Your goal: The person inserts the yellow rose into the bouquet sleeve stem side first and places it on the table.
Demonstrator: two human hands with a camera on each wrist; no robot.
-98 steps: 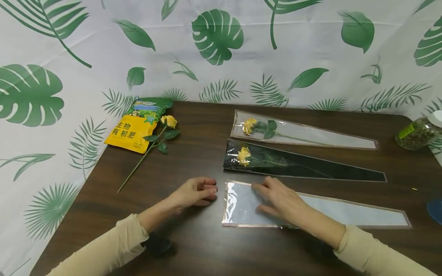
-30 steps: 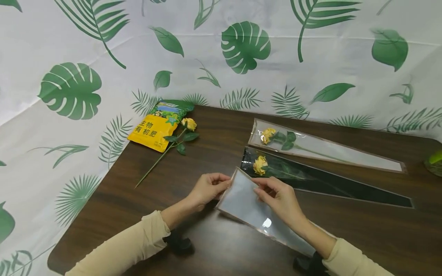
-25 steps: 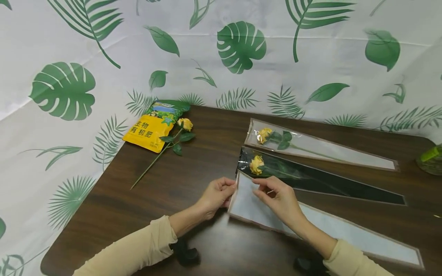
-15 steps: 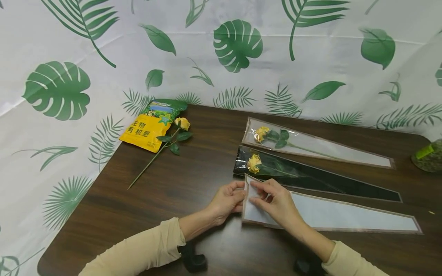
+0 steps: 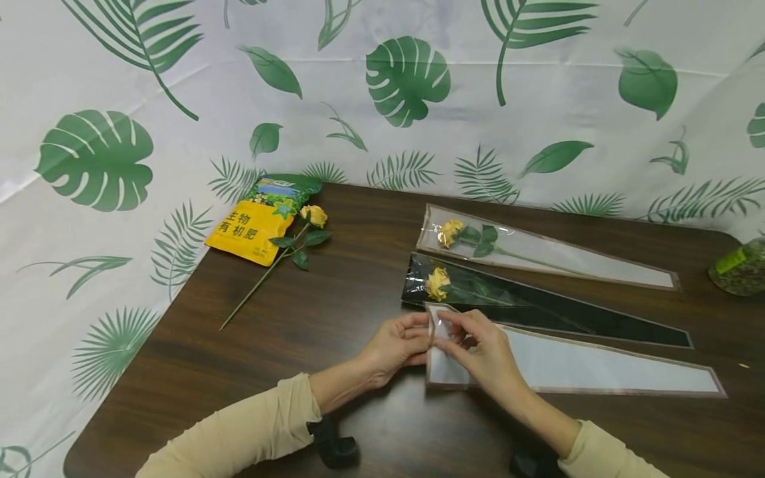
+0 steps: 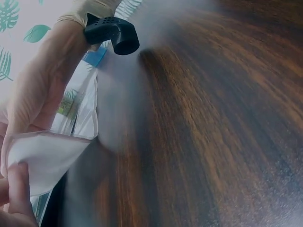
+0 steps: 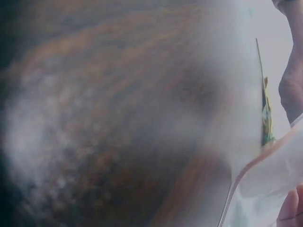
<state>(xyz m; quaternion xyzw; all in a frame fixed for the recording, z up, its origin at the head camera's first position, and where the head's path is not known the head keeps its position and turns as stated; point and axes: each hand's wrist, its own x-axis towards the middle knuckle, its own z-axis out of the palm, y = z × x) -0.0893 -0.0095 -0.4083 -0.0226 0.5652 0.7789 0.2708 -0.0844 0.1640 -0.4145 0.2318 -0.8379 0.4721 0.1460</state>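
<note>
A long tapered flower sleeve point(image 5: 603, 365) with a pale bluish-white back and a pinkish-brown border lies nearest me. My left hand point(image 5: 387, 350) pinches its wide left end between thumb and fingers. Just inside that edge, my right hand point(image 5: 487, 352) pinches the clear film, which looks puckered and slightly lifted. The raised end of the sleeve point(image 6: 49, 153) shows between both hands in the left wrist view. In the right wrist view the sleeve's edge point(image 7: 246, 168) curves up, beside blurred fingertips. Whether the two layers are apart is hard to tell.
Behind lie a black sleeve point(image 5: 538, 309) and a white sleeve point(image 5: 574, 255), each with a yellow rose inside. A loose yellow rose point(image 5: 313, 216) leans by a yellow fertilizer bag point(image 5: 248, 229). At right stands a jar point(image 5: 738, 269) on the dark wooden table point(image 5: 335, 285).
The front sleeve lay flat under my right hand earlier. Both hands then raised and tilted its wide end. Now it lies straighter, and my right fingers pinch the film near the edge.
</note>
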